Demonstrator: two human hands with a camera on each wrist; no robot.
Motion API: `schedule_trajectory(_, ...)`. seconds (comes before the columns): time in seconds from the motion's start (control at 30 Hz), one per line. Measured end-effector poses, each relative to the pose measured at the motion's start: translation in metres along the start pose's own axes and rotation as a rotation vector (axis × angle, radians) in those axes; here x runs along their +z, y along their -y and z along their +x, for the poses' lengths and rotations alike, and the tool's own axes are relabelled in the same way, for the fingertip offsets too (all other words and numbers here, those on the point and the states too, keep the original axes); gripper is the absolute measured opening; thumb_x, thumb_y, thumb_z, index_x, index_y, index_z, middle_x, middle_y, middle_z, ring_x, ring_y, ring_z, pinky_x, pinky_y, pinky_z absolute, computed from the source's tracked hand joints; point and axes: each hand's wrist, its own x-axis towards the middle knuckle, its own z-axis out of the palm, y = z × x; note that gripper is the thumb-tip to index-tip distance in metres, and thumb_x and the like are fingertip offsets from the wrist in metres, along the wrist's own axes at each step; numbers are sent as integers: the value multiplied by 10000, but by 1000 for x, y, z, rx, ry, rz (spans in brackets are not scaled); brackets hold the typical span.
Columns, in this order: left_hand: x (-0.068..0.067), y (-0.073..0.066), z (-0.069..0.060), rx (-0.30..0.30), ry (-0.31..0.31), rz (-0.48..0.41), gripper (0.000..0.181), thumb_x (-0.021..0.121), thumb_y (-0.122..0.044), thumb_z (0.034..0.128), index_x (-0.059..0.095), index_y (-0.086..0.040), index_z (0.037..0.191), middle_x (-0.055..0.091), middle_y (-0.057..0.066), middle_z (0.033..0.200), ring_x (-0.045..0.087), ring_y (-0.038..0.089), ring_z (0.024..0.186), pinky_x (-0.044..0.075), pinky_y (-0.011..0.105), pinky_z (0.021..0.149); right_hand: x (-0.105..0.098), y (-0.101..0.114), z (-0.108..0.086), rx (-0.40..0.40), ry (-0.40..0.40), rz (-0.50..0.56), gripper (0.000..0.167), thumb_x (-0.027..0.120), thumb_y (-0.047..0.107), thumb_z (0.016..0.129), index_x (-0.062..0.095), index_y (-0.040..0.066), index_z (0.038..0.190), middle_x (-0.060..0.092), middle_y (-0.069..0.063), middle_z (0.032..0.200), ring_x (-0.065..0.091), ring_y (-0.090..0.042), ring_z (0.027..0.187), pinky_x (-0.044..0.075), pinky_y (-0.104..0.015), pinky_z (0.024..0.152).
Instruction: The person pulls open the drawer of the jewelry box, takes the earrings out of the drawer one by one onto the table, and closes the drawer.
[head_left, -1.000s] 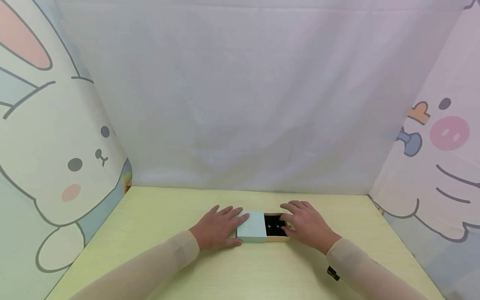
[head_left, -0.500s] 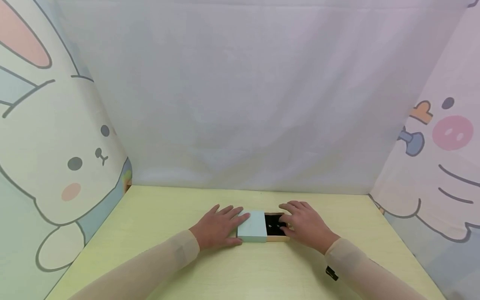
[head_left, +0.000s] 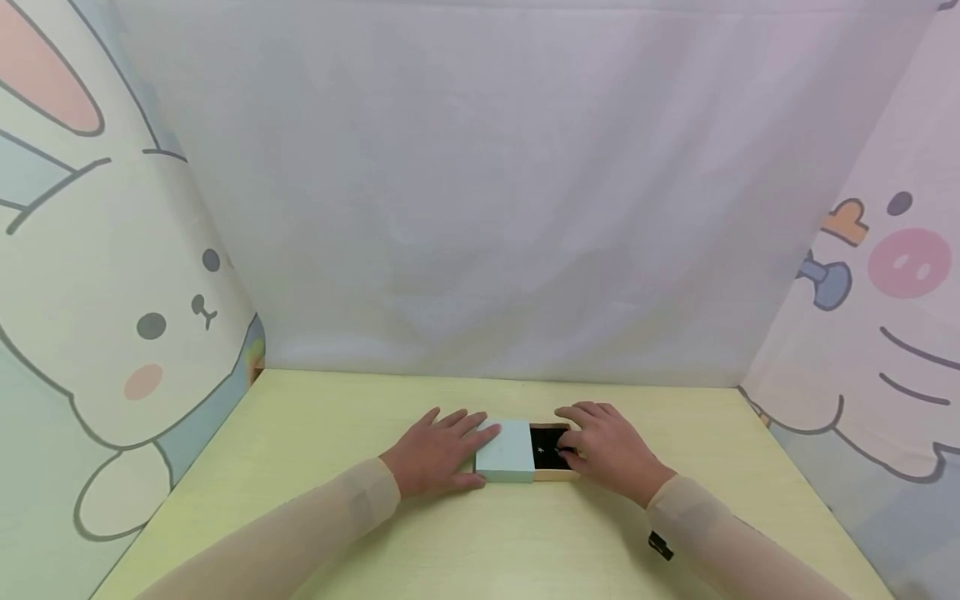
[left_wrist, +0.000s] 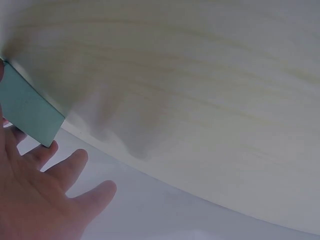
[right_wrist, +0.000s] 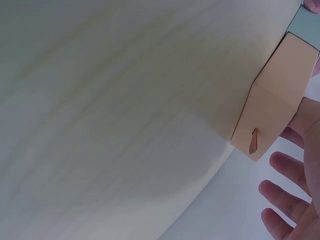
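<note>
A small slide-out box lies on the table, its pale blue sleeve (head_left: 505,450) on the left. My left hand (head_left: 433,454) holds the sleeve's left end, thumb by the near side, index finger on top. The cardboard drawer (head_left: 555,476) sticks out to the right, with black lining (head_left: 543,437). One small silver star stud (head_left: 540,450) shows in it. My right hand (head_left: 611,450) reaches over the drawer's right end, thumb and index fingertips at the spot of a second star, mostly covered. Whether they pinch it cannot be told. The drawer's end has a ribbon tab (right_wrist: 253,141).
The light wooden table (head_left: 337,417) extends around the box. White cloth (head_left: 480,208) hangs behind it, and cartoon-printed panels (head_left: 112,333) stand at both sides. A black clip-like piece (head_left: 660,546) hangs at the right sleeve.
My right hand has shifted slightly left, its thumb and index fingertips moving onto the right-hand star, now mostly hidden. The left hand and the box have stayed in place.
</note>
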Motion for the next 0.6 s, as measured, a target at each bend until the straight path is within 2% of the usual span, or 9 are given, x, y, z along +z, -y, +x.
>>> schedule_trajectory(0.37,3,1,2,-2,0,-2,839,667,-724,1129,446,-322,1833,546,17,1858,623,300,1657,555,676,1308,1,2,3,22,27,17,151,1048,215,893,917,268,942,858,-55,1364,805,-279,1246,681,-493,1038)
schedule_trajectory(0.6,2,1,1,-13,14,-4,838,664,-721,1133,433,-333,1839,532,8,1869,615,293,1667,549,670,1319,5,2,4,9,8,2,157,1051,202,877,905,257,899,862,-48,1349,812,-269,1228,681,-479,1032)
